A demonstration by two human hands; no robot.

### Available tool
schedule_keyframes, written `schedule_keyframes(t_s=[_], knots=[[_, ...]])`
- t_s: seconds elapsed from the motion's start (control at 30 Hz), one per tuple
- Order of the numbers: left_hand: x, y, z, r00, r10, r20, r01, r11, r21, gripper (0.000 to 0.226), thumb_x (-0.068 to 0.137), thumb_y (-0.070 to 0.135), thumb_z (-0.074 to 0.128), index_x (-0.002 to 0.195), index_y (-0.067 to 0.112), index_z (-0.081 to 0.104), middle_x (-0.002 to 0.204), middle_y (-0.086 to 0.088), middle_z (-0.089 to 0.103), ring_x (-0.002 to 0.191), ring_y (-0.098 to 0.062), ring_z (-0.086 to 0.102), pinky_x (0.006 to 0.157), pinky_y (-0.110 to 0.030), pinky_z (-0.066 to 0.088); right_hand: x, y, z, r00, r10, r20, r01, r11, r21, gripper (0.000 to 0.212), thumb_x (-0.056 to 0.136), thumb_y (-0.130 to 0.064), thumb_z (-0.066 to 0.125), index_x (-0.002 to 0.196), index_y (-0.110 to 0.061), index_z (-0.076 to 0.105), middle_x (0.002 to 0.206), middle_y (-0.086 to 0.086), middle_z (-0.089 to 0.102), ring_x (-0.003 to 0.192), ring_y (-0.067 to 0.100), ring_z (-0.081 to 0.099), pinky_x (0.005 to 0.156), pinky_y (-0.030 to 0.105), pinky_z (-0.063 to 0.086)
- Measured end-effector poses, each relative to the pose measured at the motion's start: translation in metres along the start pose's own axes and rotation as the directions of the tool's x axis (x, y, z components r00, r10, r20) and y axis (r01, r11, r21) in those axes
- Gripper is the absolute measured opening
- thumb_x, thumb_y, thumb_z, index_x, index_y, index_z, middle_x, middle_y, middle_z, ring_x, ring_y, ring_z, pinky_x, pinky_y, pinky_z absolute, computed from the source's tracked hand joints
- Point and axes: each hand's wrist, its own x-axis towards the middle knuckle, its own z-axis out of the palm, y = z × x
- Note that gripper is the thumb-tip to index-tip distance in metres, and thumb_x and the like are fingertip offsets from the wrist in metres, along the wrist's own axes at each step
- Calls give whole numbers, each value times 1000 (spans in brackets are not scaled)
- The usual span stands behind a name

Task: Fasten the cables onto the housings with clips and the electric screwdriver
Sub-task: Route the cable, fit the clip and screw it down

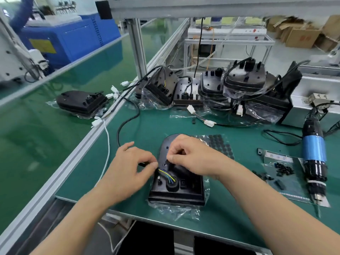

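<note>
- Green bench mat (239,208): carries the work; more bagged housings stand at its far edge.
- Black housing (184,192): lies flat on its plastic bag at the near edge, under both hands. Keep it flat so the cable seats true.
- Electric screwdriver (313,151): lies untouched, well to the right. Judged: routing comes first, driving later.
- Left hand (128,164): pinches the black cable (119,133) at the housing's left edge. Hold it taut against the channel.
- Right hand (195,157): fingers curled over the housing; what they pinch is hidden.
- Coloured wires (166,174): exposed at the grommet; avoid trapping them.
- Small black parts (284,170): loose on a bag beside the screwdriver.
</note>
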Motion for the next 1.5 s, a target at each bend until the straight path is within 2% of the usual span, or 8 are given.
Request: schedule_keyframes(t_s=[0.07, 0.13, 0.3, 0.53, 0.83, 1.07, 1.3, 1.5], knots=[[-11, -2, 7, 998, -27, -60, 21, 994, -107, 34, 80, 48, 50, 85, 25, 74, 84, 19, 72, 85, 3, 62, 114, -27, 23, 6, -1, 2, 1000, 7, 1, -7, 999, -53, 19, 88, -8, 64, 79, 8, 68, 93, 29, 64, 94, 38, 60, 86, 43, 47], [-18, -4, 13, 996, -27, -86, 12, 986, -165, 25, 80, 41, 58, 91, 25, 74, 90, 22, 71, 92, 5, 62, 115, -27, 22, 11, -2, 3, 1000, 27, 8, -26, 996, -85, 15, 88, -10, 65, 79, -3, 74, 89, 9, 69, 91, 23, 62, 86, 33, 46], [-23, -8, 20, 988, 17, -152, -42, 985, -165, 15, 83, 29, 67, 96, 26, 74, 94, 22, 71, 95, 4, 62, 115, -32, 24, 15, -3, 3, 994, 105, 19, -103, 988, -113, 13, 89, -17, 66, 81, -15, 75, 89, -3, 64, 93, 8, 51, 82, 24, 39], [-25, -9, 19, 986, 82, -144, -93, 993, -67, 27, 87, 40, 57, 101, 25, 75, 91, 16, 71, 90, -6, 64, 114, -42, 27, 16, -5, 4, 991, 132, 29, -128, 985, -113, 14, 89, -18, 67, 81, -13, 77, 93, -8, 63, 100, 9, 50, 89, 33, 44], [-25, -11, 17, 979, 159, -126, -155, 987, 44, 29, 90, 38, 54, 103, 23, 76, 82, 13, 67, 85, -11, 64, 112, -44, 29, 16, -7, 8, 993, 116, 8, -114, 983, -143, 15, 90, -19, 67, 81, -11, 77, 80, -14, 58, 102, 11, 46, 82, 28, 37], [-23, -11, 15, 976, 183, -115, -175, 982, 74, 28, 90, 37, 55, 102, 23, 76, 79, 9, 66, 82, -14, 65, 110, -48, 31, 17, -7, 10, 995, 102, -12, -102, 975, -195, 13, 90, -21, 66, 85, -17, 77, 82, -16, 56, 111, 18, 44, 92, 32, 40], [-21, -12, 15, 971, 208, -117, -198, 975, 97, 20, 86, 27, 68, 102, 22, 77, 76, 8, 65, 79, -15, 65, 110, -48, 32, 17, -6, 11, 998, 70, -8, -70, 969, -237, 15, 91, -22, 65, 90, -14, 78, 79, -18, 54, 111, 21, 45, 85, 25, 32], [-21, -12, 12, 974, 209, -89, -201, 975, 94, 22, 89, 32, 61, 100, 23, 77, 77, 8, 67, 80, -15, 66, 111, -49, 31, 17, -4, 11, 996, 86, -13, -87, 972, -219, 17, 91, -22, 64, 87, -10, 76, 82, -18, 55, 110, 19, 43, 82, 22, 28]])
